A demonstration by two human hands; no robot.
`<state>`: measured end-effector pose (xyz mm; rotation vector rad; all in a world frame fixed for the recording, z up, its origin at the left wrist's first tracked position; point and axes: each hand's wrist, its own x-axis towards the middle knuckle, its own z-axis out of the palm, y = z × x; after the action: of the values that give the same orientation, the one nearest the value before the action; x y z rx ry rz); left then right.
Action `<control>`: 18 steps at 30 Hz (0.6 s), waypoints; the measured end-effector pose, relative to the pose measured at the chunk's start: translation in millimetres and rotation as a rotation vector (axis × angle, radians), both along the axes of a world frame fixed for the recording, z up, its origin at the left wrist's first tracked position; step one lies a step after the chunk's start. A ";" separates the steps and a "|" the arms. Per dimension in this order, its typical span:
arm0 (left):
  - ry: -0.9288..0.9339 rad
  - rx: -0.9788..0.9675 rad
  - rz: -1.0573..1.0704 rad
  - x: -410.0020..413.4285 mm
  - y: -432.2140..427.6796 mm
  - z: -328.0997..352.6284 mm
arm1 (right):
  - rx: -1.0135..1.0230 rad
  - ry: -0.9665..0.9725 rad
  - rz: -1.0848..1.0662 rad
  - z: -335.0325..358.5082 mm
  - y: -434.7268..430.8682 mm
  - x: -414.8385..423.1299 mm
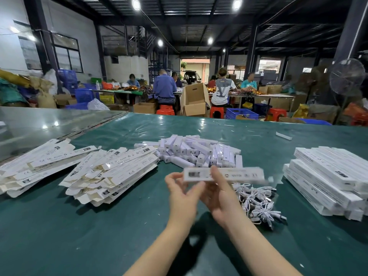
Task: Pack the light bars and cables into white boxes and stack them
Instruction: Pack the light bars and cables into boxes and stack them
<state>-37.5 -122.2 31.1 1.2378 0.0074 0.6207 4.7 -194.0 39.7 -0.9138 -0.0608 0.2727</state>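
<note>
A long white box [239,174], blurred, is held level above the green table between both hands. My left hand [182,191] pinches its left end. My right hand [219,194] grips it near the middle, thumb over the front face. Behind the box lies a heap of white light bars [199,151]. A tangle of white cables [256,204] rests just right of my right hand. Filled white boxes are stacked [326,180] at the right. Flat unfolded box blanks [111,172] lie in piles at the left.
A second pile of flat blanks [37,158] lies at the far left. A lone white strip [283,135] sits far back on the green table [99,236]. Beyond the table's far edge are seated people, cardboard cartons, red stools and blue crates.
</note>
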 end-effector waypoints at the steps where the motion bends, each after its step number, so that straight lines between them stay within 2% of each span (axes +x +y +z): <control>1: 0.024 -0.089 0.046 2.6 9.3 3.0 | -0.142 -0.082 -0.002 -0.8 2.0 -0.8; 5: 0.008 -0.582 0.090 12.2 52.0 13.1 | -0.659 -0.432 0.033 -4.5 2.5 -1.8; 7: 0.018 -0.816 0.106 12.2 70.3 15.9 | -0.976 -0.596 -0.043 -8.9 -2.5 4.1; 9: 0.029 -0.930 0.139 13.6 81.2 11.5 | -1.200 -0.665 -0.150 -12.7 -9.3 12.5; 10: 0.040 -0.897 0.183 14.9 83.7 8.4 | -1.269 -0.689 -0.197 -14.6 -12.0 16.1; 12: 0.055 -0.675 0.268 17.0 83.8 3.7 | -1.350 -0.714 -0.272 -16.4 -14.3 23.3; 16: 0.050 -0.166 0.195 18.4 68.2 -1.9 | -1.420 -0.683 -0.270 -17.0 -10.0 47.6; 18: 0.063 -0.081 0.205 19.1 61.4 -6.0 | -1.433 -0.656 -0.232 -14.7 -6.0 60.8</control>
<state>-18.5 -60.8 25.1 1.1858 0.2127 0.7508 65.5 -200.1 25.0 -2.3916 -0.3939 -0.2896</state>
